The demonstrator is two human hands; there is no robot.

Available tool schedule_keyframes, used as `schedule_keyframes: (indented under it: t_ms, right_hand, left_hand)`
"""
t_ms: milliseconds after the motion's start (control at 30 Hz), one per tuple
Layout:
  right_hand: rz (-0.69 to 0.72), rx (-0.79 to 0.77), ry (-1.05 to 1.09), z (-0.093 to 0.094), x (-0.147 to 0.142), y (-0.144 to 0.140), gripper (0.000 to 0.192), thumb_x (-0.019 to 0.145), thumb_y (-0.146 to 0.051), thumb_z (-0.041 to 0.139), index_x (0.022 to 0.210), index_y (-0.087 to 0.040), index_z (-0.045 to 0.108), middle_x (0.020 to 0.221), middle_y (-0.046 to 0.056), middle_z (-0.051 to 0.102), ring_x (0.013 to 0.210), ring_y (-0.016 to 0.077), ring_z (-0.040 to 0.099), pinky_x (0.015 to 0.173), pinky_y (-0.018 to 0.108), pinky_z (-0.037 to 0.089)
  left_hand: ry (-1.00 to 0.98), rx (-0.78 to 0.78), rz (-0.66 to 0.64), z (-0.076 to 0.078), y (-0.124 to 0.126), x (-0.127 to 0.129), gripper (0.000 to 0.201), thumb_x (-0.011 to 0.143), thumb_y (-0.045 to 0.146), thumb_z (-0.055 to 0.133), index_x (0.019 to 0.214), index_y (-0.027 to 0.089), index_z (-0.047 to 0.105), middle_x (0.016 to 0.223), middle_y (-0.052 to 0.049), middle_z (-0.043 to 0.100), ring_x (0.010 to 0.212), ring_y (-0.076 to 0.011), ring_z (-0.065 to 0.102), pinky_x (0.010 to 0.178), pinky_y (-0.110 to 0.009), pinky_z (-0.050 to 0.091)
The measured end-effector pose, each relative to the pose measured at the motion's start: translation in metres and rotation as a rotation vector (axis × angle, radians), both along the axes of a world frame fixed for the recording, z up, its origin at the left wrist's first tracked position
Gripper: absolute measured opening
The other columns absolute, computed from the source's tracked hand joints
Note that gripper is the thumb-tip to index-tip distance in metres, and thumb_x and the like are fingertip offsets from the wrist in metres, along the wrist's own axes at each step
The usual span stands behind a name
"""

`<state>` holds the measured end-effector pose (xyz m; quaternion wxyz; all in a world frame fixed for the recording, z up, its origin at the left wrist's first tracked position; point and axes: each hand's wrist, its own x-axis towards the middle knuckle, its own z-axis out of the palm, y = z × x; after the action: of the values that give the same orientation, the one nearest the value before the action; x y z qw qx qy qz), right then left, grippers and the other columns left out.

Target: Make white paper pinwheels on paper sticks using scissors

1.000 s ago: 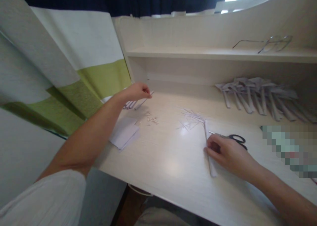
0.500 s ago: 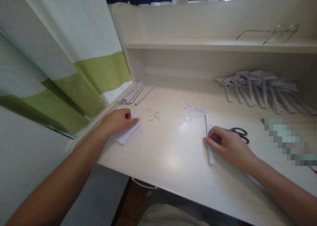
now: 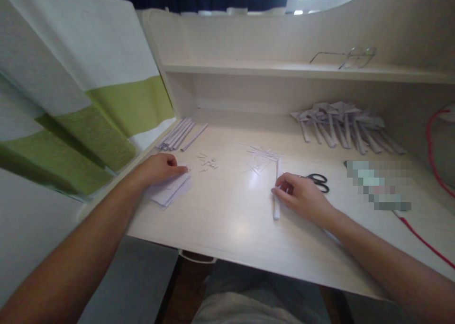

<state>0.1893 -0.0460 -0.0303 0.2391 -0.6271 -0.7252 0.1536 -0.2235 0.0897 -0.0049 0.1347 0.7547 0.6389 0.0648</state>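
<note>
My left hand (image 3: 160, 167) rests over a stack of white paper sheets (image 3: 169, 191) at the desk's left side. Its thumb and fingers are pressed together, with a small pale bit at the tips that I cannot make out. On the right, my right hand (image 3: 296, 191) pinches a rolled white paper tube (image 3: 276, 210) lying on the desk, its length pointing away from me. Thin paper slivers (image 3: 261, 159) lie around the tube's far end. Small twisted paper bits (image 3: 209, 162) lie to the right of my left hand. Black-handled scissors (image 3: 318, 182) lie just beyond my right hand, blades partly hidden.
Several paper tubes (image 3: 177, 133) lie at the back left. A row of paper pieces with tube handles (image 3: 337, 122) lies at the back right. A blurred-out device (image 3: 378, 184) with a red cable (image 3: 419, 236) is at right. Glasses (image 3: 359, 58) sit on the shelf (image 3: 249, 69).
The view has swung to the right, so everything appears farther left and the red cable shows. Both hands keep nearly the same places, the right one still on the paper tube.
</note>
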Motion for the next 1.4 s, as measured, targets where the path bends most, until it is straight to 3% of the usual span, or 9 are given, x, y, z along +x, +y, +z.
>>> schedule_keyframes:
  t_ms: [367, 767, 900, 1067, 1167, 1267, 1400]
  right_hand:
    - [-0.007, -0.001, -0.053, 0.007, -0.005, -0.002, 0.015, 0.090, -0.035, 0.062, 0.087, -0.022, 0.067, 0.077, 0.003, 0.072, 0.067, 0.0175, 0.062, 0.062, 0.028, 0.038]
    - [-0.012, -0.023, -0.026, 0.006, -0.004, 0.001, 0.016, 0.089, -0.037, 0.063, 0.088, -0.022, 0.068, 0.076, 0.002, 0.072, 0.065, 0.0171, 0.061, 0.061, 0.029, 0.036]
    - [-0.025, -0.029, -0.027, 0.008, -0.004, 0.000, 0.016, 0.089, -0.037, 0.063, 0.088, -0.023, 0.068, 0.075, 0.001, 0.071, 0.065, 0.0167, 0.061, 0.060, 0.028, 0.035]
    - [-0.053, -0.020, -0.008, 0.008, -0.002, 0.002, 0.017, 0.088, -0.038, 0.063, 0.089, -0.022, 0.069, 0.072, 0.001, 0.069, 0.062, 0.0161, 0.059, 0.058, 0.027, 0.034]
    - [-0.033, 0.008, 0.036, 0.009, 0.001, 0.003, 0.016, 0.089, -0.034, 0.060, 0.093, -0.022, 0.070, 0.071, 0.000, 0.069, 0.061, 0.0157, 0.058, 0.059, 0.027, 0.036]
    - [0.016, -0.005, 0.047, 0.011, 0.005, 0.004, 0.021, 0.089, -0.026, 0.057, 0.103, -0.023, 0.073, 0.072, 0.000, 0.070, 0.061, 0.0151, 0.059, 0.060, 0.026, 0.037]
    - [0.045, -0.077, -0.011, 0.013, 0.007, 0.003, 0.022, 0.090, -0.035, 0.062, 0.106, -0.026, 0.075, 0.078, 0.001, 0.072, 0.063, 0.0157, 0.060, 0.060, 0.026, 0.037]
  left_hand:
    - [-0.023, -0.013, -0.029, 0.004, 0.000, 0.000, 0.043, 0.074, 0.065, 0.062, 0.068, 0.022, 0.063, 0.071, -0.005, 0.070, 0.069, -0.0247, 0.064, 0.060, -0.031, 0.039]
    - [0.017, 0.021, 0.017, 0.013, -0.007, 0.010, 0.025, 0.072, 0.043, 0.054, 0.064, 0.021, 0.063, 0.072, -0.007, 0.070, 0.070, -0.0242, 0.064, 0.064, -0.031, 0.043]
    - [0.062, 0.066, 0.099, 0.030, -0.019, 0.006, 0.026, 0.076, 0.039, 0.051, 0.070, 0.019, 0.065, 0.070, -0.007, 0.068, 0.067, -0.0232, 0.062, 0.062, -0.031, 0.041]
    - [0.145, 0.204, 0.194, 0.072, -0.057, 0.008, 0.032, 0.079, 0.043, 0.055, 0.087, 0.017, 0.070, 0.086, -0.009, 0.072, 0.076, -0.0256, 0.061, 0.068, -0.033, 0.042]
    - [0.030, 0.362, 0.126, 0.087, -0.085, 0.030, 0.030, 0.081, 0.045, 0.055, 0.088, 0.021, 0.072, 0.082, -0.003, 0.072, 0.070, -0.0225, 0.063, 0.069, -0.033, 0.045]
    - [-0.241, 0.459, 0.015, 0.081, -0.105, 0.064, 0.026, 0.083, 0.046, 0.059, 0.082, 0.024, 0.073, 0.074, 0.002, 0.072, 0.060, -0.0181, 0.062, 0.064, -0.031, 0.047]
    - [-0.567, 0.437, -0.019, 0.048, -0.112, 0.107, 0.020, 0.086, 0.043, 0.065, 0.086, 0.025, 0.073, 0.071, 0.003, 0.073, 0.064, -0.0176, 0.068, 0.060, -0.028, 0.052]
